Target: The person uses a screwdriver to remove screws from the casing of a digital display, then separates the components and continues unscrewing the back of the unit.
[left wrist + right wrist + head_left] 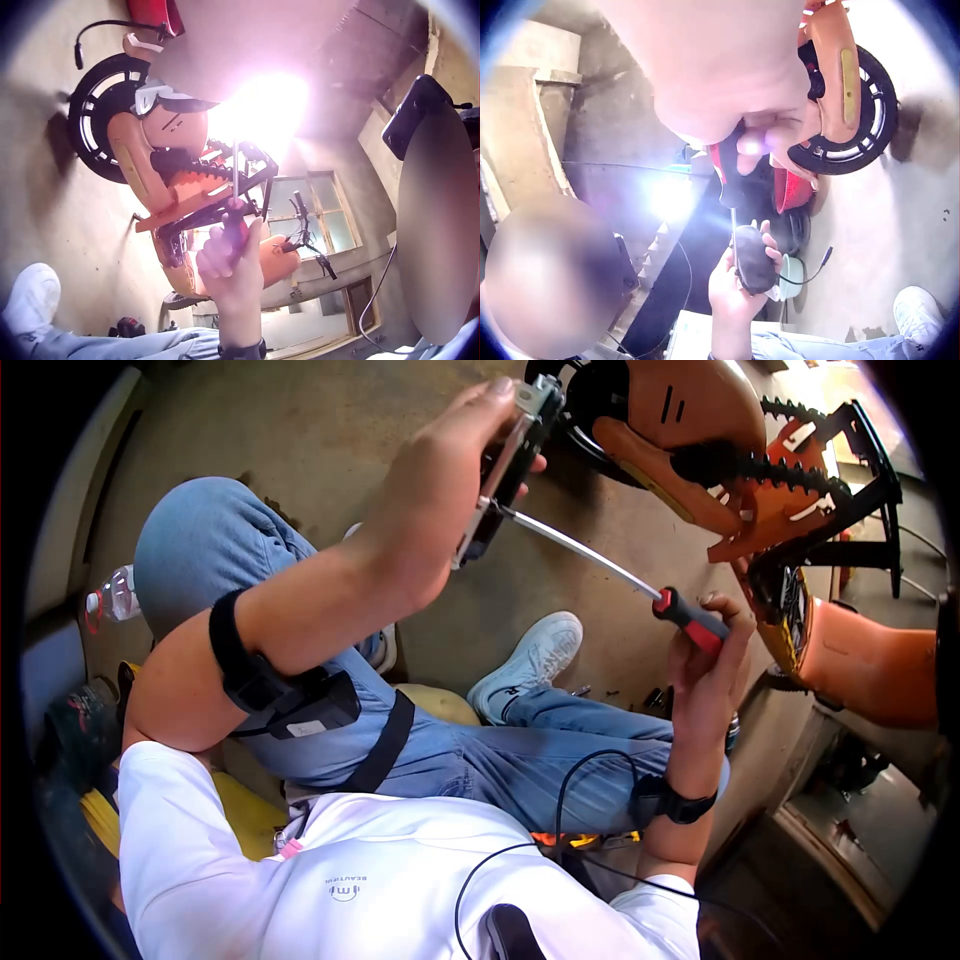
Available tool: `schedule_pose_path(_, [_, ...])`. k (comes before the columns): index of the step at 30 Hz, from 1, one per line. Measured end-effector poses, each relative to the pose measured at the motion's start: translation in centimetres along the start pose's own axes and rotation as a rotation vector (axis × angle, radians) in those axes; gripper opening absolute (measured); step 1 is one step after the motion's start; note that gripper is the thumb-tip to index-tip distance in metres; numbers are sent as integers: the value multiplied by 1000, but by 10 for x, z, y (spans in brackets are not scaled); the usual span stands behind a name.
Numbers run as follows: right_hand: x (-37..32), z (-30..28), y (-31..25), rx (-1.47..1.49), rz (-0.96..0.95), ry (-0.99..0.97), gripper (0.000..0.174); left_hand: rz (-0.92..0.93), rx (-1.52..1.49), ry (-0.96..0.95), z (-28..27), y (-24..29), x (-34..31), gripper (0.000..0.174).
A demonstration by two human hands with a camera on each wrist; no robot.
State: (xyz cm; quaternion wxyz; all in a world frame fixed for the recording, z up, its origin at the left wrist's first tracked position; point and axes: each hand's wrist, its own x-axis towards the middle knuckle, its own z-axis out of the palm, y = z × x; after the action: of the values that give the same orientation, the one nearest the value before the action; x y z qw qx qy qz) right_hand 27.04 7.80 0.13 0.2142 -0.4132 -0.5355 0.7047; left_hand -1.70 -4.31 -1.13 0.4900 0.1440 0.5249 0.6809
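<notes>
My left hand [445,460] grips a long black part with silver metal edges [522,455], raised over the floor. From the right wrist view, the same part [755,259] shows a dark, rounded oval face, with the left hand's fingers [774,255] around its side. My right hand [708,670] holds a screwdriver [690,618] by its red and black handle. The long metal shaft [590,555] slants across to the part, its tip right at the part's edge. In the left wrist view the right hand [232,266] has its fingers curled round the handle.
An orange two-wheeled vehicle [690,410] with black springs stands close ahead and to the right. A clear bottle [120,592] is at the far left. A red bucket [793,193] and a pale green bowl [789,277] sit on the floor.
</notes>
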Motion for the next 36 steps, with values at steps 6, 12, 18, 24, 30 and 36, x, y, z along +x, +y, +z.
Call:
schedule_pose_path(6, [3, 29, -5, 24, -194, -73, 50, -7, 2, 15, -1, 2, 2, 50])
schedule_pose_path(12, [4, 12, -2, -4, -85, -52, 33, 32, -27, 52, 6, 6, -2, 47])
schedule_pose_path(18, [13, 30, -5, -67, -344, -160, 50, 43, 32, 42, -2, 12, 0, 48])
schedule_pose_path(24, [18, 23, 0, -256, -500, -114, 33, 45, 63, 52, -6, 10, -2, 45])
schedule_pose_path(30, [19, 32, 1, -298, -480, -142, 34, 28, 69, 70, -12, 7, 2, 50])
schedule_pose_path(36, [13, 30, 1, -306, -399, -166, 30, 45, 107, 65, -10, 4, 5, 50])
